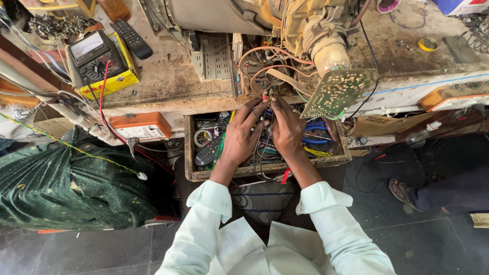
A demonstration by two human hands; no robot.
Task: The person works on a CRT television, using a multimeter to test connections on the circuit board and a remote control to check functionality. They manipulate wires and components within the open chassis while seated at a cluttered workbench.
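Up at the workbench's front edge, both hands met on a small red-tipped part [265,97] among loose wires [265,66], just under the picture-tube neck [328,51]. Left hand [243,133] and right hand [286,127] were each pinched nearly closed, fingertips on that part, probably to steady it. Green circuit board [337,91] hung tilted beside the right hand. Open drawer [265,169] of tools sat below. Analog multimeter [94,58] rested toward the bench's left end, a black remote [131,38] near it.
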